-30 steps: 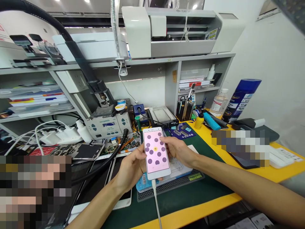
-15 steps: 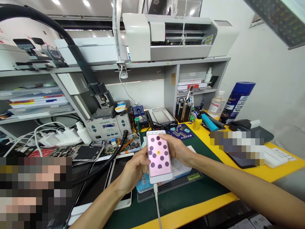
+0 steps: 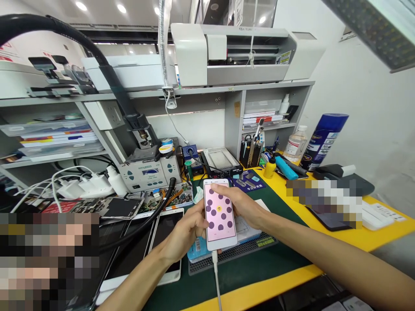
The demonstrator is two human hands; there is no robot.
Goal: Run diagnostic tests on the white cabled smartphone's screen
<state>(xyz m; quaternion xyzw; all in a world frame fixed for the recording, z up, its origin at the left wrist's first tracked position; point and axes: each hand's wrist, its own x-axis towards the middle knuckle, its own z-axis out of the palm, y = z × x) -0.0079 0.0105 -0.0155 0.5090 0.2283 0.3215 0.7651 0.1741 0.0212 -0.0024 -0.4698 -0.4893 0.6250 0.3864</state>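
Observation:
A white smartphone (image 3: 221, 235) is held upright over the bench, its lit pink screen covered with dark round dots and a small yellow figure in the middle. My left hand (image 3: 188, 226) grips its left edge, thumb by the lower part of the screen. My right hand (image 3: 246, 205) is closed round the right side, and its thumb lies across the top of the screen. A white charging cable (image 3: 216, 270) is plugged into the phone's bottom end. Behind and below the phone lies a blue-and-white packet (image 3: 198, 250), partly hidden.
A green mat (image 3: 256, 268) covers the yellow-edged bench. To the left lie dark-screened phones or panels (image 3: 167, 231) and a black hose (image 3: 155, 216). A rework station (image 3: 147, 175) stands behind. Bottles, including a blue spray can (image 3: 324, 142), are at right.
My right thumb has slid left along the top of the phone's screen. The whole view has shifted slightly; both hands keep their hold on the phone.

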